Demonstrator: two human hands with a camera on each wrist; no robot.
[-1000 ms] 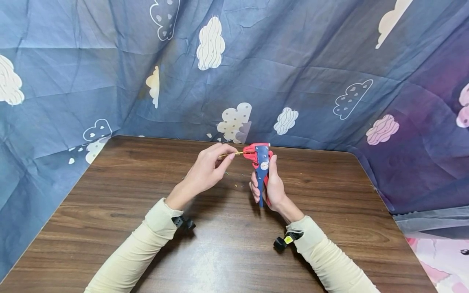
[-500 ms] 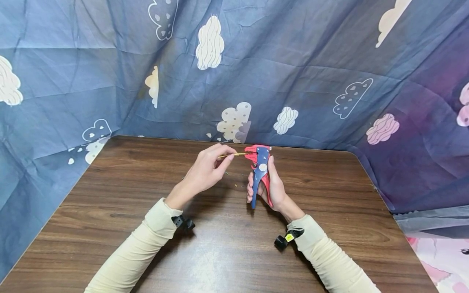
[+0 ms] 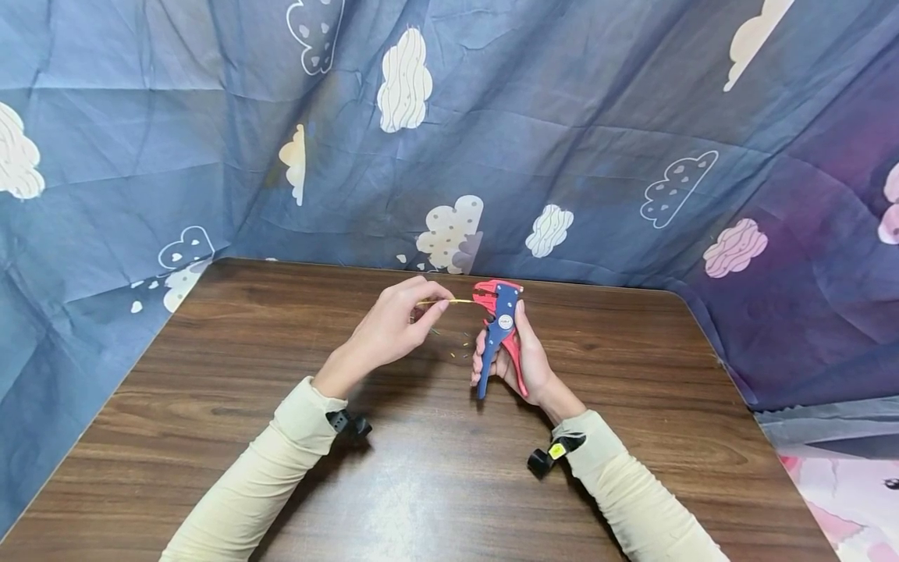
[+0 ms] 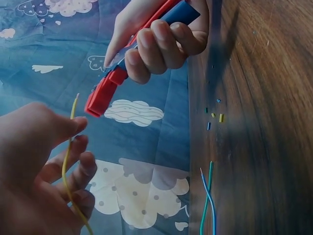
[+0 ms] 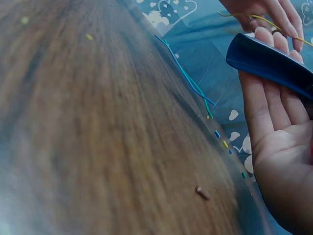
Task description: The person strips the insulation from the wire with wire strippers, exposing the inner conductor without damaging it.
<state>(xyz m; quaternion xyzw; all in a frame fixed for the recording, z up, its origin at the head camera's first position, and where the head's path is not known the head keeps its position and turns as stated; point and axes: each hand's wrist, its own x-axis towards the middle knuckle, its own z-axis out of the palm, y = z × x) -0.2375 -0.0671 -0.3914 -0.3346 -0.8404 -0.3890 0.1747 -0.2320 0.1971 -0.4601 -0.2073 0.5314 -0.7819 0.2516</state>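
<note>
My left hand (image 3: 395, 324) pinches a thin yellow wire (image 3: 460, 300) between thumb and fingers. In the left wrist view the tip of this wire (image 4: 76, 102) looks bare and stands apart from the red head of the wire stripper (image 4: 101, 98). The blue and red wire stripper (image 3: 504, 304) is held upright in my right hand (image 3: 532, 363), its head turned toward the wire. Curled fingers (image 4: 161, 46) wrap the blue handle, and the two handles are spread. In the right wrist view only the blue handle (image 5: 269, 61) shows clearly; the head is out of frame.
On the brown wooden table (image 3: 435, 453) lie a green wire (image 4: 211, 176) and a blue wire (image 4: 209, 196), crossing each other. Several small insulation scraps (image 4: 221, 118) are scattered near them. A blue cloud-print cloth (image 3: 576, 117) hangs behind the table.
The wire stripper's handles have spread apart and its blue handle has swung left. Its head has shifted slightly down, and the yellow wire's end has come out of the jaws. The left hand has barely moved.
</note>
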